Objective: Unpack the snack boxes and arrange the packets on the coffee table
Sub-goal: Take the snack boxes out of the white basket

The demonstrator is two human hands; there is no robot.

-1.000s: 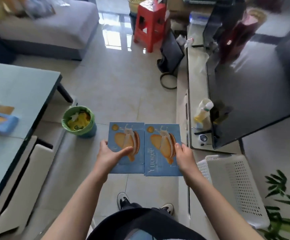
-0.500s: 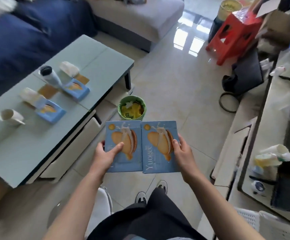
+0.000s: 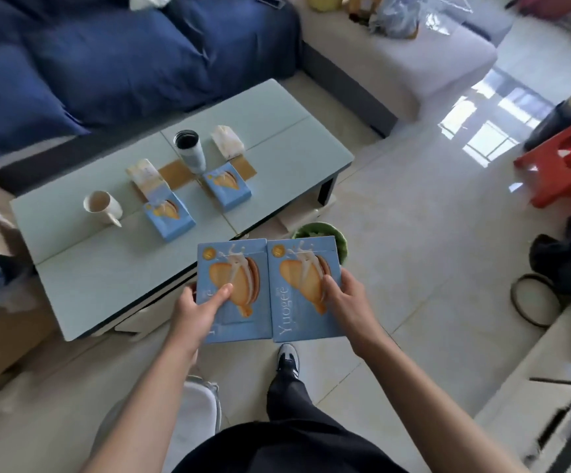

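Snack boxes: two more are in the air just off the coffee table's (image 3: pixel 113 288) near edge, side by side, left box (image 3: pixel 232 290) pinched by the left hand (image 3: pixel 197 307), right box (image 3: pixel 306 288) by the right hand (image 3: pixel 347 297), probably so they land neatly together beside the two boxes (image 3: pixel 169 215) already mid-table.

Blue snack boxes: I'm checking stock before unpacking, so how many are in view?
4. Two are held side by side, one in the left hand at, one in the right hand at. Two lie opened on the coffee table: and. Others may be out of frame.
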